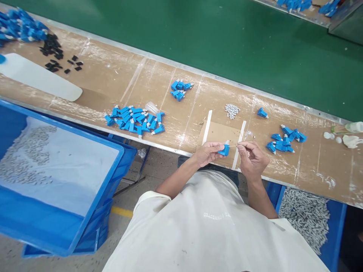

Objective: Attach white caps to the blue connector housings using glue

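Note:
My left hand (209, 153) is closed on a blue part (225, 150) with a whitish tip, above the front of a cardboard piece (222, 134). My right hand (253, 156) pinches a thin stick (233, 146), whose far end reaches the blue part. White tape strips (207, 127) run along both sides of the cardboard. Just beyond it lies a small pile of whitish pieces (232, 111). One single blue part (262, 113) rests to the right of that pile, and a group of blue parts (283, 141) sits right of my right hand.
More blue parts (136, 119) lie on the bench at left, near a clear plastic piece (152, 107). Farther left are black pieces (51, 46) and a white board (39, 75). Blue bins (115, 166) stand below the front edge; a green surface (198, 41) runs behind.

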A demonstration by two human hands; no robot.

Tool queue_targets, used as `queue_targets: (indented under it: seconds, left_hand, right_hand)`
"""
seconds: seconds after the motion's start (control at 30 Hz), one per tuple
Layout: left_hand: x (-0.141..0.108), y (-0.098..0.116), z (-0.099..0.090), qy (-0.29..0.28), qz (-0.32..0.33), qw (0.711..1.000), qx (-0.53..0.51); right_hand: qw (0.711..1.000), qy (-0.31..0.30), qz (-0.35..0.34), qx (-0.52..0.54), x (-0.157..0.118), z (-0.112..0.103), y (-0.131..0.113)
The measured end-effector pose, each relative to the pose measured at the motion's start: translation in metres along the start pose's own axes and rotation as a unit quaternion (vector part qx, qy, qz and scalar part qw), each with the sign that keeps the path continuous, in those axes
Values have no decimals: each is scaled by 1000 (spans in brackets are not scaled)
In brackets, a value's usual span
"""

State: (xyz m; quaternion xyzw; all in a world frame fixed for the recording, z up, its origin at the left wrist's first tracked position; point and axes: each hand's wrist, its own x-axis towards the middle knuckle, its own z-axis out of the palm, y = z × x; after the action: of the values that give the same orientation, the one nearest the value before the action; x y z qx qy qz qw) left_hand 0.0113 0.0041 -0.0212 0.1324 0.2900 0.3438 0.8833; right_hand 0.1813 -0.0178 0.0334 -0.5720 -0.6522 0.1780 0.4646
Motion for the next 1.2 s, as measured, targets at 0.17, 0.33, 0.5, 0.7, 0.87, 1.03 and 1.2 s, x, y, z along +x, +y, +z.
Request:
queue_targets:
  seconds: [0.17,0.33,0.5,0.7,0.87,1.03,1.2]
  left_hand:
    - [1,-1,-1,-7,0,1000,-9]
    - [1,-2,-2,-8,0,1000,-12]
    - [2,-4,-5,-6,0,1000,-15]
    - [2,-2,-9,-14,14,999,-26]
    - [-1,6,-23,6,37,998,-50]
    - [-2,10,-38,69,65,991,-96]
    - [-1,11,-39,71,73,988,-118]
  right_hand:
    - [999,-23,-35,-12,0,-2,-2]
    - [998,-12,-40,-49,0,-2,0]
    - [998,-33,-38,-45,0,-2,-2]
    - [999,16,3,42,2,-3,-2]
    - [997,25,55,49,3,-3,13]
    - [996,-75,54,-5,-2,9,39]
    - [991,-108,64,-50,1,11,55]
